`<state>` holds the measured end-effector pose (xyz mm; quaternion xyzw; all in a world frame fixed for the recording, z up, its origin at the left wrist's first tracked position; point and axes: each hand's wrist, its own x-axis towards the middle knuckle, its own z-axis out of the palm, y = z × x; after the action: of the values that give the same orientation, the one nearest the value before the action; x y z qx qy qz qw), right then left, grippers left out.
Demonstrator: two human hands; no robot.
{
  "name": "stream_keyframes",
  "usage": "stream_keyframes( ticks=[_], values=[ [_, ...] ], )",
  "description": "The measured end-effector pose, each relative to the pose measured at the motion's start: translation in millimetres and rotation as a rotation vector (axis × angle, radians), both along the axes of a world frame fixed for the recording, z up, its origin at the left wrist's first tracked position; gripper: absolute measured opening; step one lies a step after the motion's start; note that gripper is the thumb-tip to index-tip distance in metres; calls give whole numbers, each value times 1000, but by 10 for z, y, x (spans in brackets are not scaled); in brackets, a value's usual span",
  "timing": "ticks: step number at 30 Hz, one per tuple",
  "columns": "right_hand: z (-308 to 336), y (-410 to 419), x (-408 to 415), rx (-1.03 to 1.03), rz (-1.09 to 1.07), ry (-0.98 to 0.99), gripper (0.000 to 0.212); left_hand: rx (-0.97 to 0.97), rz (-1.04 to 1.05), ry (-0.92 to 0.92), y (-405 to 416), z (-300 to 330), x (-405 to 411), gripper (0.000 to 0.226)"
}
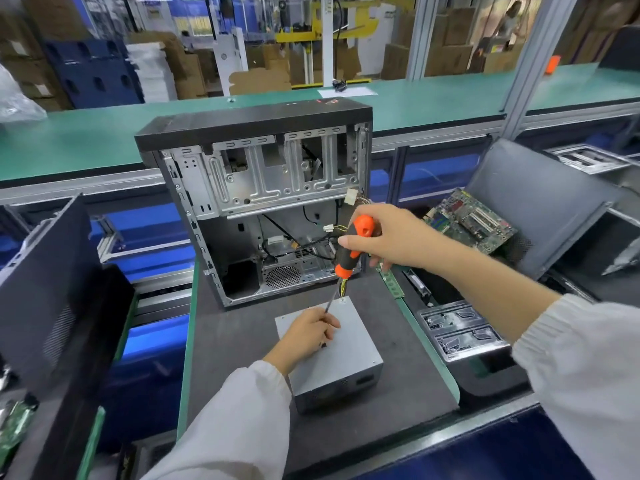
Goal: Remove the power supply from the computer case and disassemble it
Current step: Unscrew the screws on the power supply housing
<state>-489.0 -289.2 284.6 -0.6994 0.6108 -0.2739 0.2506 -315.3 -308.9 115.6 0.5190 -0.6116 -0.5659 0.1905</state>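
At lower centre of the frame, under my head camera, the power supply (334, 355) lies flat before the computer case (256, 202), my left hand (306, 332) pinching the screwdriver (349, 251) shaft down onto its top while my right hand (391, 237) grips the handle above.

This is an electronics disassembly workshop inside a factory or warehouse. The landmark is the opened computer case (256, 199), which stands on a dark work mat (398, 341) at a workstation. Behind the case runs a long bench with a green surface (104, 133) and aluminium frame posts (530, 60). Further behind it, many cardboard boxes (446, 46) and blue pallets (93, 74) are stacked, with yellow machinery (311, 32) between them. To the right of the case, a bin holds a green circuit board (474, 223), and metal drive trays (460, 330) lie nearer. To the left of the case lean dark case panels (52, 289).
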Motion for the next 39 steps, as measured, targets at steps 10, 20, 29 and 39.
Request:
stream_keyframes(
  ticks=[10, 20, 29, 39],
  values=[
    [-363, 285, 39, -155, -60, -170, 42, -335, -170, -341, 172, -35, -188, 12],
    [-509, 573, -85, -281, -162, -241, 36, -471, -192, -388, 374, -99, -183, 17],
    [-634, 586, -155, -280, -172, -144, 34, -376, -164, -255, 320, -104, -159, 15],
    [-693, 597, -184, -298, -182, -180, 37, -433, -186, -323, 303, -99, -176, 15]
  ],
)
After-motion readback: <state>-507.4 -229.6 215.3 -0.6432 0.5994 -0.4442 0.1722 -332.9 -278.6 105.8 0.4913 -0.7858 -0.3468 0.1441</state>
